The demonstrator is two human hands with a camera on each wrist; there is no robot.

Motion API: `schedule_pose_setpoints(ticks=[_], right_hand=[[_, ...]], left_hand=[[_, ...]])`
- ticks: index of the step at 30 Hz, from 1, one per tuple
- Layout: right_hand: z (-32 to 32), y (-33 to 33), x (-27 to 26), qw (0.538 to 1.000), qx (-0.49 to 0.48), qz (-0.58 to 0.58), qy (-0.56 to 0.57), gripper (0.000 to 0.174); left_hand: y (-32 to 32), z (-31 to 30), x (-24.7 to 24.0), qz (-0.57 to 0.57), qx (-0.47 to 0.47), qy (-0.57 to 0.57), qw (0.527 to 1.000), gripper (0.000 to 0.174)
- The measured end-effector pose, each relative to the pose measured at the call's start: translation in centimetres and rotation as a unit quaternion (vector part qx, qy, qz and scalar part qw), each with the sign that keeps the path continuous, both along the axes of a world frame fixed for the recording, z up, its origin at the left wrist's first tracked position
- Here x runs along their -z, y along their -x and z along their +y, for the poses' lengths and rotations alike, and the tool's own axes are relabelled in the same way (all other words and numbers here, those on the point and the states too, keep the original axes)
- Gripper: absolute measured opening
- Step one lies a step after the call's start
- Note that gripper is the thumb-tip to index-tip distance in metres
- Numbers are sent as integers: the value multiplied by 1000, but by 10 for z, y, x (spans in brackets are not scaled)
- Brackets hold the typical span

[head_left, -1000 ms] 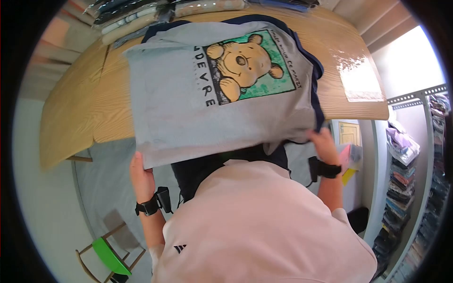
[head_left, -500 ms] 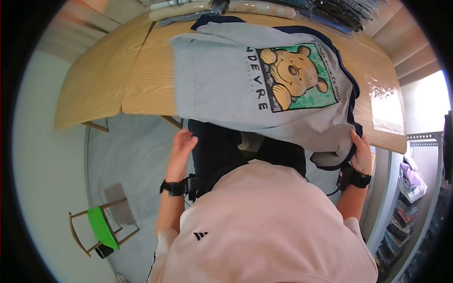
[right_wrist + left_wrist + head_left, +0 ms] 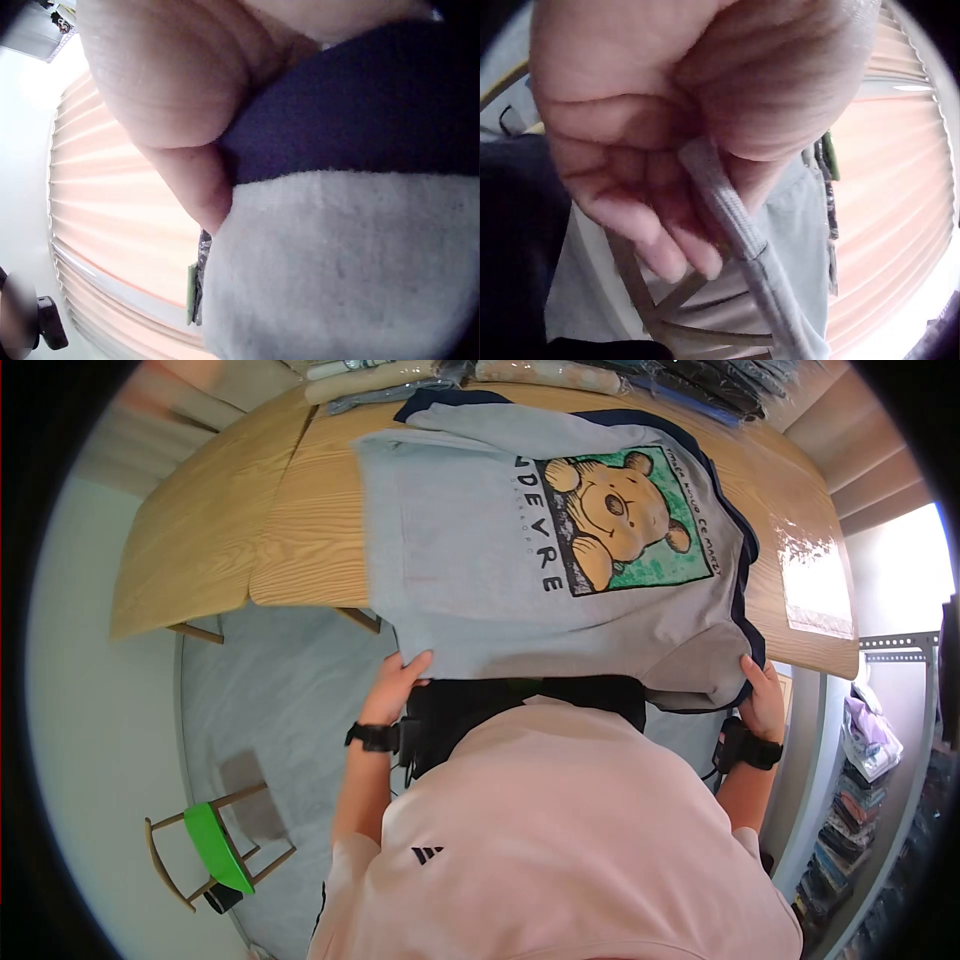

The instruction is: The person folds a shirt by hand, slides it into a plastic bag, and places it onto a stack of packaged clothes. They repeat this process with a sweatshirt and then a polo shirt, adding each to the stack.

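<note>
A grey sweatshirt (image 3: 450,580) with navy edging and a printed cartoon bear on a green square lies spread over the wooden table (image 3: 200,550), its near side hanging past the edge. At the near left corner, my left hand (image 3: 386,692) pinches the ribbed hem (image 3: 731,210) between thumb and fingers, the other fingers loosely bent in the left wrist view. My right hand (image 3: 764,702) grips the near right edge, thumb on top. In the right wrist view, the navy panel (image 3: 337,120) runs into that palm, with grey cloth below it; the fingers are hidden behind the fabric.
Plastic-wrapped folded garments (image 3: 550,374) are stacked along the table's far side. A clear plastic sheet (image 3: 815,590) lies at the right. Shelving (image 3: 900,650) with packed clothes stands on the right, and a green-seated chair (image 3: 218,847) is on the floor at left.
My left hand came off the hem, then took hold of it again. The sweatshirt's near side first dropped, then lifted toward me. My right hand stays at the near right edge.
</note>
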State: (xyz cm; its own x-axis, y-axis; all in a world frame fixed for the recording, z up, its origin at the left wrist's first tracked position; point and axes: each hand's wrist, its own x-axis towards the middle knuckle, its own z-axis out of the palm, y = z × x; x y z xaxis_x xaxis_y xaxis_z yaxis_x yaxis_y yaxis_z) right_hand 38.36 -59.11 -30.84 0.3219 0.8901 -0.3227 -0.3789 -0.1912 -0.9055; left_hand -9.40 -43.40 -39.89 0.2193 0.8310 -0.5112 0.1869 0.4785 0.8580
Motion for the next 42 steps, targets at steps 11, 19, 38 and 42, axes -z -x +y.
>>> schedule_pose_setpoints(ticks=[11, 19, 38, 42], right_hand=[[26, -13, -35, 990, 32, 59, -120, 25], [135, -20, -53, 981, 34, 178, -66, 19], [60, 64, -33, 811, -77, -522, 253, 44], [58, 68, -11, 875, -81, -444, 175, 34]], left_hand=[[-8, -22, -128, -102, -173, -155, 967, 27], [-19, 54, -138, -253, -198, -195, 927, 26], [-36, 92, -112, -234, -112, -97, 961, 61], [-39, 89, -114, -229, -127, -105, 959, 63]])
